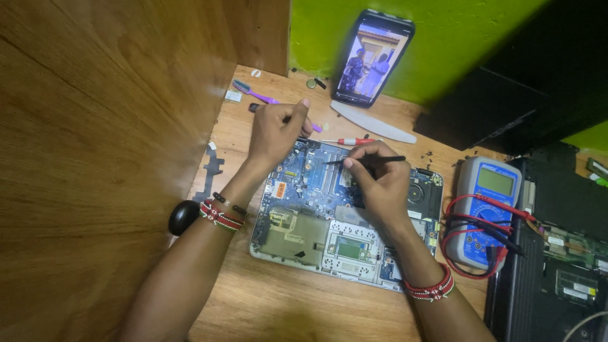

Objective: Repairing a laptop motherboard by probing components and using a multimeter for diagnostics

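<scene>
Pinching thin black tweezers (367,160) in the right hand (380,183), the person's left hand (273,133) curls loosely over the fragile, exposed blue laptop motherboard (316,180), probably best held by its edges.

An open laptop (316,234) lies on the wooden desk (285,304), its blue board showing. The right hand (380,180) pinches black tweezers (367,160) over the board. The left hand (275,133) rests at the laptop's 11 o'clock. A blue meter (487,209) sits at 3 o'clock, a phone (373,57) at 12 o'clock.
</scene>
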